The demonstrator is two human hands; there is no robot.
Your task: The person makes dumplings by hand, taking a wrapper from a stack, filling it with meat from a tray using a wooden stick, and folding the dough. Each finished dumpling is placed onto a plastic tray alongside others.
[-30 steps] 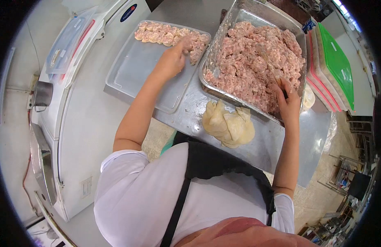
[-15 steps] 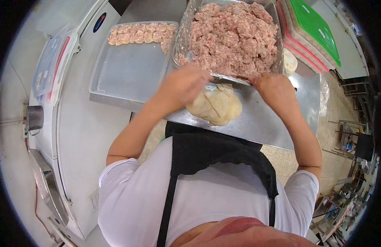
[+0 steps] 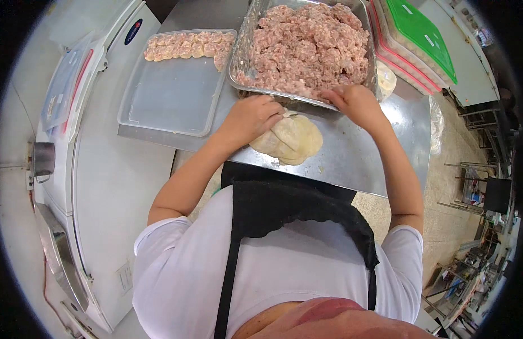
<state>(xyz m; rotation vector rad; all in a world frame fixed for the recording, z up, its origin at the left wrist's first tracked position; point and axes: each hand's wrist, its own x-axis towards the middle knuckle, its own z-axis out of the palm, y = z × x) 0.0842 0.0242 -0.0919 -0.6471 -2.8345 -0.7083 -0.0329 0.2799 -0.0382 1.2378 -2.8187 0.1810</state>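
Observation:
A pile of pale, thin dough wrappers lies on the metal table just in front of the meat tray. My left hand is at the pile's upper left, its fingers curled and the tips against a wrapper's edge. At the near right of the tray is my right hand, its fingers pinched together at the rim, touching the ground meat. Whatever those fingers hold is hidden. The deep metal tray is heaped with pink ground meat.
A shallow plastic container at the left has rows of filled dumplings along its far side. Stacked containers with a green lid stand at the right, beside a round pale item. A white freezer borders the left.
My left hand has come down and back from the tray's rim to the wrapper pile. My right hand stays at the rim, its fingers nearer the meat. The whole view has shifted slightly.

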